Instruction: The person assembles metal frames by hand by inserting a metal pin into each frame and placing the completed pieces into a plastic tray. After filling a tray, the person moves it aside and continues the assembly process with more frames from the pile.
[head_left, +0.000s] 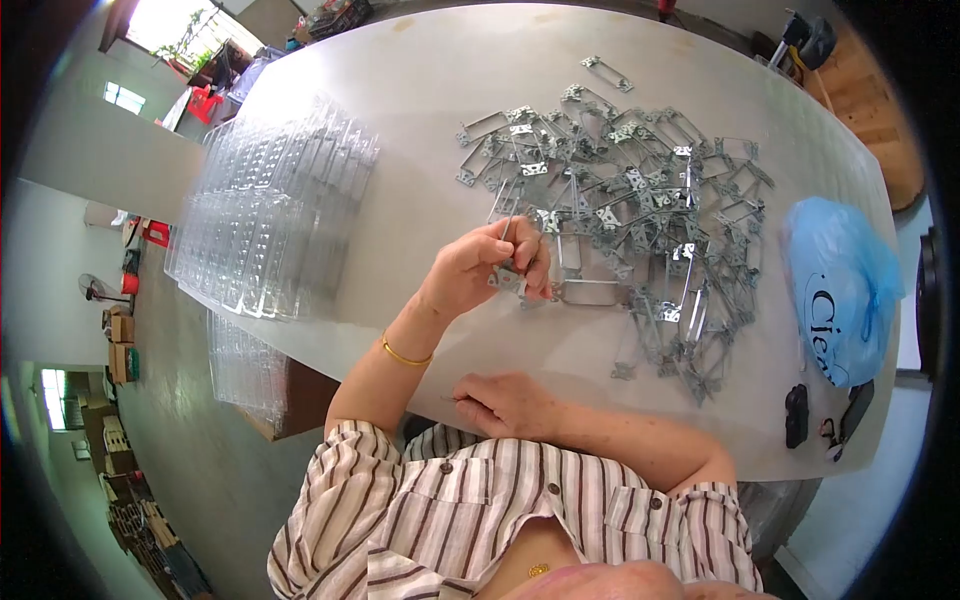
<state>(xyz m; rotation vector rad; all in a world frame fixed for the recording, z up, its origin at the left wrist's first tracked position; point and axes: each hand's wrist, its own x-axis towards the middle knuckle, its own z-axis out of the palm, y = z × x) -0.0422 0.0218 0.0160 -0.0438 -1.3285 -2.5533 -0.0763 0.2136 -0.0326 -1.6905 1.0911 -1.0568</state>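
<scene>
My left hand (487, 262), with a gold bangle at the wrist, is raised over the near left edge of a pile of metal brackets (625, 200). Its fingers are pinched around one of these brackets, which is mostly hidden by the fingers. Close to the table's near edge, my right hand (510, 405) rests with its fingers curled in. A thin sliver of something shows at its fingertips, too small to name. The brackets are silver-grey, with thin rods joining small holed end plates, and they lie tangled together. One bracket (607, 74) lies apart at the far side.
Stacked clear plastic trays (270, 210) stand on the left of the white table (420, 60). More trays (245, 365) sit lower, beside a cardboard box (305, 400). On the right are a blue plastic bag (845, 290) and a small black object (796, 416).
</scene>
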